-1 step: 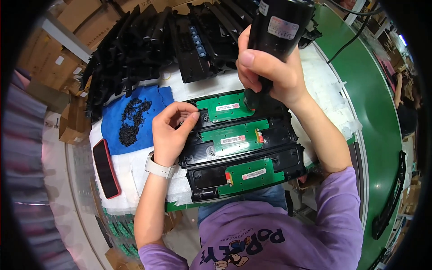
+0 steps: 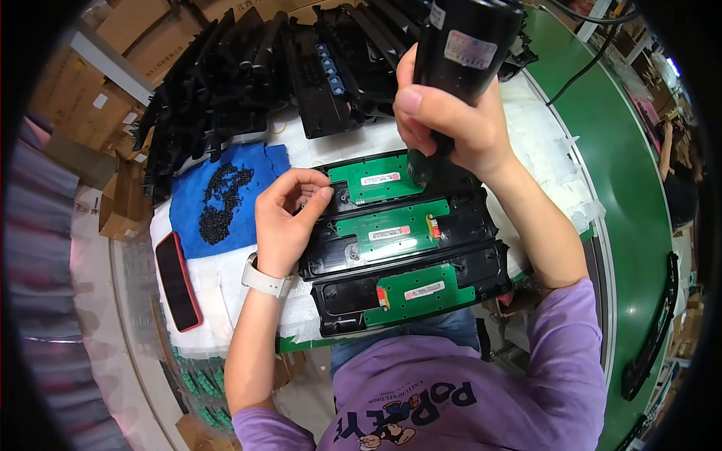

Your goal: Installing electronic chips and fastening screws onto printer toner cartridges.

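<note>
In my right hand (image 2: 470,128) is a black electric screwdriver (image 2: 462,68), held upright with its lower end over the right part of the farthest green circuit board (image 2: 361,169); its tip is hidden. That board sits in a black plastic panel (image 2: 340,197). My left hand (image 2: 284,214) is at the panel's left end, thumb and forefinger closed in a pinch; what lies between them, if anything, is too small to tell. Nearer to me lie two more panels, with a middle circuit board (image 2: 361,225) and a near circuit board (image 2: 406,308).
Small black screws (image 2: 218,218) are heaped on a blue cloth (image 2: 263,161) at the left. A red-edged phone (image 2: 177,282) lies nearer. Several black plastic parts (image 2: 226,98) are stacked along the back. Cartons (image 2: 83,98) stand beyond, at the far left. A green surface (image 2: 624,188) runs along the right.
</note>
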Demonstrator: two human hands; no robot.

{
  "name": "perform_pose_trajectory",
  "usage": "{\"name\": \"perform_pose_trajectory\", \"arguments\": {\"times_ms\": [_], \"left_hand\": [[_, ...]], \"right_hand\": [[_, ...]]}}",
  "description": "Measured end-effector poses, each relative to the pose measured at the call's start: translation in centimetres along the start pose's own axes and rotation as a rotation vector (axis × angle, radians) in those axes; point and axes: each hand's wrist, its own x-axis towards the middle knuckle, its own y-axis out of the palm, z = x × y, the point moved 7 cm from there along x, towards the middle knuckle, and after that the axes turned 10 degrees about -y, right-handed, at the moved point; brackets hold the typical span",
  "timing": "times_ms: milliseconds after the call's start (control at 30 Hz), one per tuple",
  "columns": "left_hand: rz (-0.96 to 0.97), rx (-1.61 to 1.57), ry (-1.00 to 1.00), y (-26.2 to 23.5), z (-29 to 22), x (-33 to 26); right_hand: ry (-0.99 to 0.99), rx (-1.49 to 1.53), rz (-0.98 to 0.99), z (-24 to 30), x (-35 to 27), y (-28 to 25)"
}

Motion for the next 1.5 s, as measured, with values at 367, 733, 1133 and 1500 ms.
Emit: {"name": "perform_pose_trajectory", "arguments": {"times_ms": [367, 733, 1133, 1500], "left_hand": [[0.065, -0.051, 0.037, 2.0, -2.8, -2.2], [0.263, -0.218, -0.095, 3.1, -2.5, -2.6], [-0.351, 0.508, 0.316, -5.0, -4.3, 0.0], [-0.324, 0.902, 0.363, -5.9, -1.4, 1.2]], "right_hand": [[-0.286, 0.569, 0.092, 2.8, -0.7, 0.1], [-0.191, 0.620, -0.033, 2.6, -1.0, 0.6], [-0.078, 0.561, -0.074, 1.9, 0.7, -0.2], [-0.068, 0.152, 0.033, -2.5, 4.4, 5.8]]}}
